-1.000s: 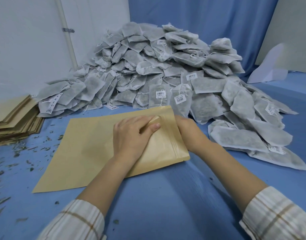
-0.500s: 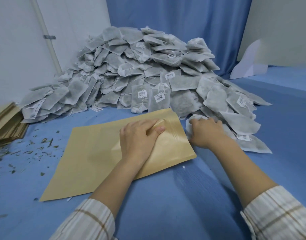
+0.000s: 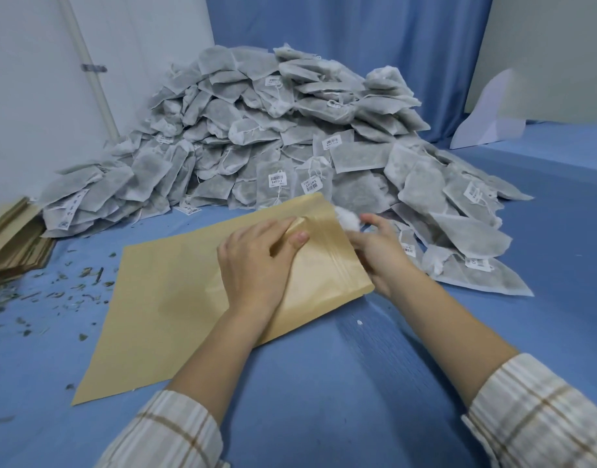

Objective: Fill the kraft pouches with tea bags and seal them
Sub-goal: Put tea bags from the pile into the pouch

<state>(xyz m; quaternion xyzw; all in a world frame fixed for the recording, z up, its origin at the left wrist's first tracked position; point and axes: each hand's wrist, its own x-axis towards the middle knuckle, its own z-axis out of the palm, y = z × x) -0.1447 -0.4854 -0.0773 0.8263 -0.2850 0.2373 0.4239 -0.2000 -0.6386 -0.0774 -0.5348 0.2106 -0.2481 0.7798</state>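
Kraft pouch (image 3: pixel 189 298) lies flat on the blue table (image 3: pixel 324 400), mouth toward the tea bag pile (image 3: pixel 273 130). Left hand (image 3: pixel 256 261) pinches the mouth's upper lip. Right hand (image 3: pixel 378 248), blurred, grips a white tea bag (image 3: pixel 348 218) at the opening.

tea bag tags (image 3: pixel 277 180), barcodes, print illegible
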